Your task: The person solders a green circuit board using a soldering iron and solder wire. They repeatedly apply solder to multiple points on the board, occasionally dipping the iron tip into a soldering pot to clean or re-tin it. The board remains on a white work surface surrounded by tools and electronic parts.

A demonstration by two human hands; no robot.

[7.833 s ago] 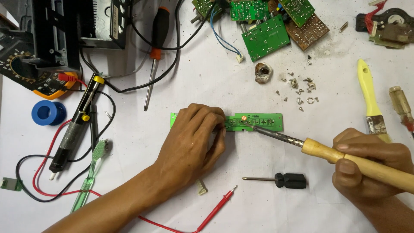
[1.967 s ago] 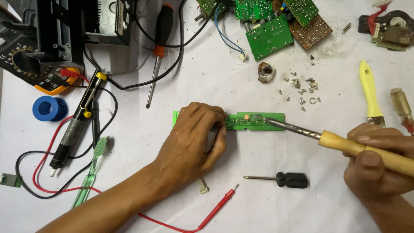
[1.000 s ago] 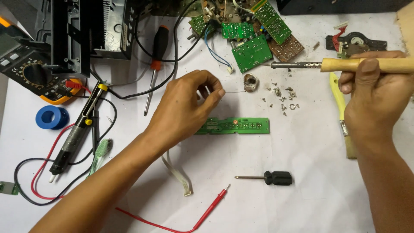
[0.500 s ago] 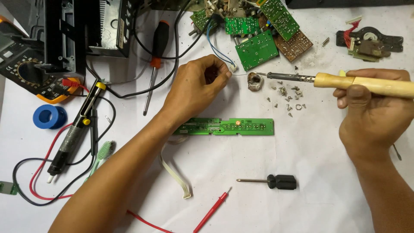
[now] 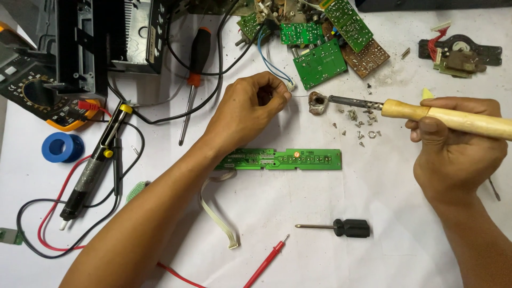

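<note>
Wooden-handled soldering iron [image 5: 426,113] lies level across the right hand [image 5: 453,149], whose fingers are wrapped firmly round the pale handle — thumb over the top, wrist bent in from the lower right. Its dark metal tip rests against a small crusted lump of solder or flux [image 5: 317,103] on the white table [image 5: 405,213]. The left hand [image 5: 246,114] reaches up from the lower left with its forearm crossing the long narrow green circuit board [image 5: 290,159], fingers curled and pinched on a thin silvery wire [image 5: 300,96] that runs toward the lump. The board lies flat between both hands — untouched by fingers. A short black-handled screwdriver [image 5: 341,228] sits below it.
</note>
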